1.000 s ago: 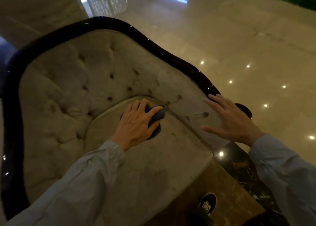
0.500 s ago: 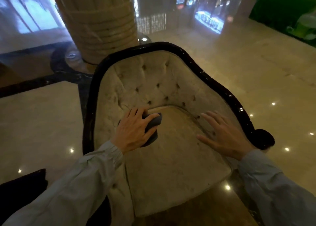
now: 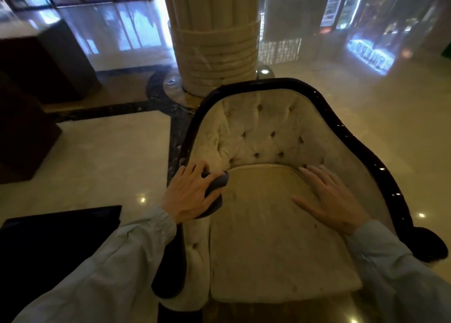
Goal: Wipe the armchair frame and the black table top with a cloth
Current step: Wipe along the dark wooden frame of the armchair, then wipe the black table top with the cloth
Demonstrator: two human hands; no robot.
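Observation:
A tufted cream armchair with a glossy black frame [image 3: 353, 137] fills the middle of the view. My left hand [image 3: 189, 195] holds a dark grey cloth [image 3: 217, 183] against the chair's left arm, where the padding meets the seat cushion [image 3: 273, 237]. My right hand [image 3: 329, 198] hovers flat with fingers spread over the right side of the cushion, holding nothing. A corner of the black table top [image 3: 61, 232] shows at the lower left, beside my left sleeve.
A thick cream column [image 3: 214, 41] stands right behind the chair. Dark furniture blocks [image 3: 31, 98] line the left side. Polished marble floor [image 3: 390, 117] spreads around the chair, with a black inlay strip [image 3: 173, 137] along its left.
My view has pulled back and risen, so the whole chair and the column now show. My left hand with the cloth has shifted from the seat back corner to the left arm edge.

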